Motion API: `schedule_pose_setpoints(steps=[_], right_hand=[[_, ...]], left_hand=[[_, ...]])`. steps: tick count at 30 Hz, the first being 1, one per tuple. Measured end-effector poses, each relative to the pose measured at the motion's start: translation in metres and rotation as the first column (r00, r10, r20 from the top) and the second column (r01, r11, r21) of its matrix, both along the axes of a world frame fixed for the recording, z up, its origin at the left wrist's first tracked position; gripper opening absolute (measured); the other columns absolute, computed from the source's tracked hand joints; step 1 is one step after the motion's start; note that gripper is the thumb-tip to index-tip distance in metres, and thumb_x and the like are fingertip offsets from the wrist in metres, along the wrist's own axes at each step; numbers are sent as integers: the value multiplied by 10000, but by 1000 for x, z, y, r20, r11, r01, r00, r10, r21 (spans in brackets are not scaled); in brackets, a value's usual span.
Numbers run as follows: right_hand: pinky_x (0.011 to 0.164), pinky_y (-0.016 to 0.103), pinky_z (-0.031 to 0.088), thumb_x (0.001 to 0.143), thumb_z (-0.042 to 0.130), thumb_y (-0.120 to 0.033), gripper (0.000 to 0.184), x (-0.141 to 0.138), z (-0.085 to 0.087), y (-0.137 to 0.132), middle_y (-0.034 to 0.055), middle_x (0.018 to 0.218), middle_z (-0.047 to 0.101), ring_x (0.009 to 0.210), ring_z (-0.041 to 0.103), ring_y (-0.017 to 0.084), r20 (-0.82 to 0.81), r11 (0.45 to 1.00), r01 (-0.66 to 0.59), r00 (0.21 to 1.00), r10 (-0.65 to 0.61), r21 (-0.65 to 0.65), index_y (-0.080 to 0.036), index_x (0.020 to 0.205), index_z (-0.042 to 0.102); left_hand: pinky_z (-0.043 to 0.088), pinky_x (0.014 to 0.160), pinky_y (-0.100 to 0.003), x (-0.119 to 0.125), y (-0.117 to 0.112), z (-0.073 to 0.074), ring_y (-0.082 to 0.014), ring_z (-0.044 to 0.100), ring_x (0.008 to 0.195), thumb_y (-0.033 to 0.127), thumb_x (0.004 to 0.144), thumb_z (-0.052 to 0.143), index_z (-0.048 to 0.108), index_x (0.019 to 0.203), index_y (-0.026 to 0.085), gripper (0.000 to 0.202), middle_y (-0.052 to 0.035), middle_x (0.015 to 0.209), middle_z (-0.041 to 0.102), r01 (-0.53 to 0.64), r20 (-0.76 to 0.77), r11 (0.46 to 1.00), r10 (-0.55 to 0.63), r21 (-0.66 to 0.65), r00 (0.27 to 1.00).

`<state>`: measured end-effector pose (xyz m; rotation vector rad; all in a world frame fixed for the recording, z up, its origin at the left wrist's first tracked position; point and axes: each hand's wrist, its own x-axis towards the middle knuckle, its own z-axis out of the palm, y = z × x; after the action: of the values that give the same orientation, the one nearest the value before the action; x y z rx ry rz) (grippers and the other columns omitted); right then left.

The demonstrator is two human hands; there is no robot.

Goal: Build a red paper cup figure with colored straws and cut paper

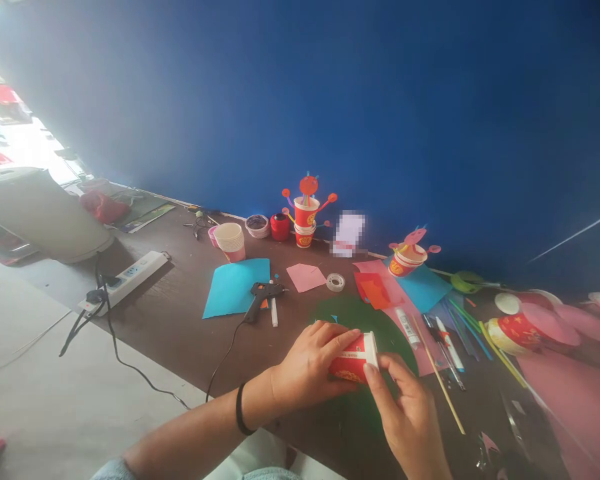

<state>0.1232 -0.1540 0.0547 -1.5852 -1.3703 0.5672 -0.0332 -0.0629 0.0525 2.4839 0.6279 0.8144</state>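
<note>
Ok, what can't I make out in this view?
Head view, all three:
red paper cup: partly hidden by left hand and right hand; right grip unclear.
card by the wall: blurred out.
pink shapes, far right: smeared, cut by the frame edge.

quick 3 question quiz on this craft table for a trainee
1. True or false: both the left hand and the right hand touch the red paper cup.
2. The cup is held on its side above which of these? A) green round paper B) yellow sheet C) white plate
3. Fill in: the black glue gun lies at the edge of a paper sheet coloured ___.
Key: 1 true; 2 A; 3 blue.
</note>
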Motion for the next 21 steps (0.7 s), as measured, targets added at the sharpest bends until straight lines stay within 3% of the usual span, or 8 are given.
schedule_pose_setpoints(steps=[4,8,11,13,15,17,19,21], right_hand=[[629,255,437,899,466,-296,176,-7,1,-1,12,745,551,700,535,150,51,999,13,999,-15,34,-197,772,538],[699,289,445,873,510,-271,103,-6,7,0,39,814,590,785,554,174,183,986,13,982,-43,164,-190,861,573],[764,333,452,859,519,-326,210,25,0,-11,82,924,629,867,584,206,256,964,202,936,-242,171,-183,998,584],[728,357,466,840,507,-402,267,63,-15,-30,96,862,658,802,615,229,325,911,399,852,-411,105,-176,936,611],[634,382,477,768,518,-467,324,109,-37,-57,108,824,681,715,635,266,462,850,525,764,-451,-38,-185,880,631],[497,378,450,696,522,-466,302,152,-63,-86,108,725,684,580,627,284,555,763,630,690,-465,-144,-205,786,643],[403,359,400,619,555,-467,225,185,-84,-110,82,546,649,442,588,276,543,721,662,690,-479,-205,-251,583,609],[358,351,360,547,589,-468,209,203,-94,-124,62,422,593,344,535,263,515,717,643,725,-458,-267,-283,450,571]], left_hand=[[451,896,-442,2,1,-6,-276,531,1050,495,617,726,346,1346,189,877,-139,1195,537,-18,4,996,18,-85,1000],[462,901,-416,3,3,-9,-275,552,1071,398,656,713,380,1325,223,767,-114,1201,562,-66,-42,968,57,-244,997],[463,889,-402,1,8,-6,-267,571,1026,389,617,744,445,1267,224,734,-90,1152,587,-112,-31,922,108,-371,994],[476,847,-380,-1,12,-3,-248,591,948,397,602,756,485,1221,203,703,-78,1079,610,-122,7,873,142,-472,990],[487,797,-356,-3,15,-1,-236,599,899,408,623,745,492,1202,173,674,-79,1038,624,-79,75,786,157,-613,985],[495,747,-335,-3,17,-1,-234,607,888,419,667,714,466,1221,149,665,-95,1040,628,34,170,628,158,-777,973],[494,746,-331,-1,18,-1,-247,610,926,408,695,694,440,1243,135,663,-117,1077,623,178,272,437,163,-882,949],[486,781,-341,3,18,-2,-262,602,979,383,688,703,443,1245,132,664,-132,1110,617,281,347,305,188,-910,919]])
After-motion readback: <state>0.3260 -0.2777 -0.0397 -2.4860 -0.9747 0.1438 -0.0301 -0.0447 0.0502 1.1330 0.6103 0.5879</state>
